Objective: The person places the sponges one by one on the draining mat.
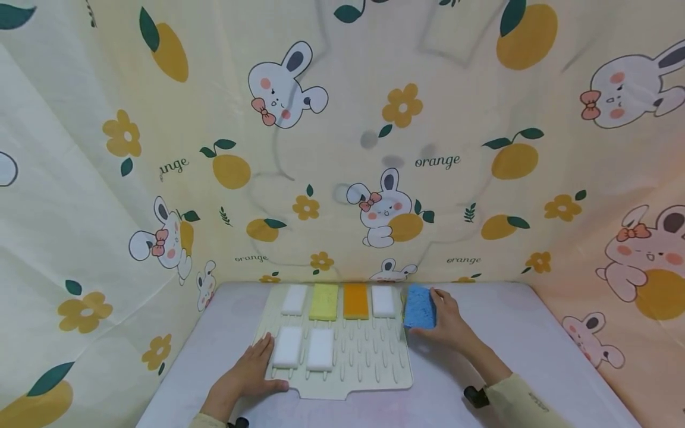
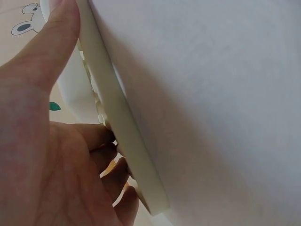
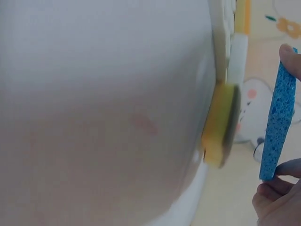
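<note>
My right hand (image 1: 449,318) pinches a blue sponge (image 1: 420,306) by its edges, thumb on one end and fingers on the other in the right wrist view. It is held up off the table at the right edge of a cream drying board (image 1: 369,384). Behind it, in the right wrist view, a yellow sponge with a dark face (image 3: 218,125) lies against the board's end; the head view mostly hides it. My left hand (image 1: 248,368) rests along the board's left edge, fingers extended at the side and thumb at the near corner.
Along the board's back row sit a white sponge block (image 1: 294,299), a yellow sponge (image 1: 323,302), an orange sponge (image 1: 355,301) and another white block (image 1: 383,301). Two white blocks (image 1: 288,346) stand in front at left. Patterned cloth (image 1: 332,148) hangs behind the table (image 1: 481,303).
</note>
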A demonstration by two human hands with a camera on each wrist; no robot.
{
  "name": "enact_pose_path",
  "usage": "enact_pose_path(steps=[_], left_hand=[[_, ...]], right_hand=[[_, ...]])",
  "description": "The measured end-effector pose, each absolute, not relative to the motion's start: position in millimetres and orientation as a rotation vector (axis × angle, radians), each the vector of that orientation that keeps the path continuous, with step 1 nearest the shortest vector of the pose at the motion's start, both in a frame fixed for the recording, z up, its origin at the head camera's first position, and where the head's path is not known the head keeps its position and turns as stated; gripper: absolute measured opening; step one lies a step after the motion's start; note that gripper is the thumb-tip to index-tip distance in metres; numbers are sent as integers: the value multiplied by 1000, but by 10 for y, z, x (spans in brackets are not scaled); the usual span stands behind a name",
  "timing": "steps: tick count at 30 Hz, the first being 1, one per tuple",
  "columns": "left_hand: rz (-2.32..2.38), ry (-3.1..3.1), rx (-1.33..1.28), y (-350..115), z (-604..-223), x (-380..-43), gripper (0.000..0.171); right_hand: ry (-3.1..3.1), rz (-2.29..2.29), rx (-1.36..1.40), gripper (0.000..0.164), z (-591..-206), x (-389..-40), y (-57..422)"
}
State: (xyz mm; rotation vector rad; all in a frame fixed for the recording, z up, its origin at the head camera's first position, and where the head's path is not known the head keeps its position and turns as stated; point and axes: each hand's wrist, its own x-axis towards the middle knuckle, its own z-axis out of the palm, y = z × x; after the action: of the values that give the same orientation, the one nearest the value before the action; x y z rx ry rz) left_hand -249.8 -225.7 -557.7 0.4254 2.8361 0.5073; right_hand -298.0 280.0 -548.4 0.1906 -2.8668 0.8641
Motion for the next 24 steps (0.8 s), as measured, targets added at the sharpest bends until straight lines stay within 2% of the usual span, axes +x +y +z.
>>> enact_pose_path(steps=[14,24], left_hand=[[512,2841,434,-2253,-5578,-2483,124],[591,2854,486,-2317,-5718,-2521,136]], right_hand=[[-2875,927,217,131,-5524,-2762,2389],[-2862,952,280,132,-5581,-2709,2165]])
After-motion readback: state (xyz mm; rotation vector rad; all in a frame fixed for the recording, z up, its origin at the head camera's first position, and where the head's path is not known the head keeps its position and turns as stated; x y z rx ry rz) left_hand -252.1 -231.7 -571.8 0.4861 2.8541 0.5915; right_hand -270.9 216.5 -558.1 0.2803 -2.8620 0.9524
